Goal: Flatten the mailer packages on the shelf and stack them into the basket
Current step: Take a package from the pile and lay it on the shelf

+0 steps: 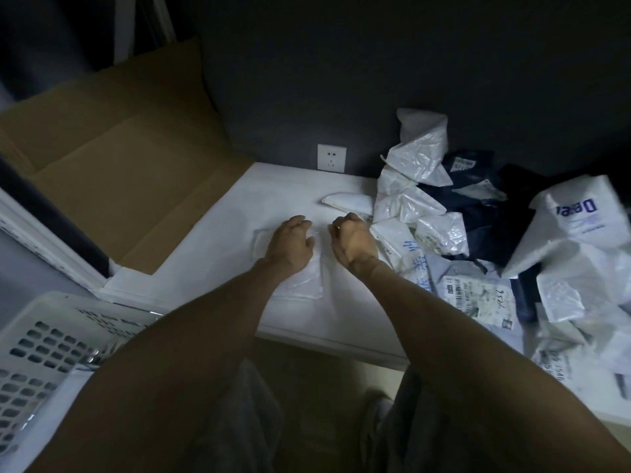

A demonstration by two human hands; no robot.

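Observation:
A white mailer (307,278) lies on the white shelf (239,213) in front of me. My left hand (290,245) rests palm down on it with fingers spread. My right hand (353,240) is beside it with fingers curled, at the mailer's right edge; whether it pinches the plastic I cannot tell. A heap of crumpled white and dark blue mailers (478,227) covers the right part of the shelf. The white perforated basket (51,339) stands at the lower left, below the shelf, partly behind my left arm.
A large flattened cardboard box (129,158) leans at the left of the shelf. A wall socket (331,157) sits on the dark wall behind. A small folded white mailer (348,203) lies just beyond my hands. The shelf's front edge (324,343) runs above my legs.

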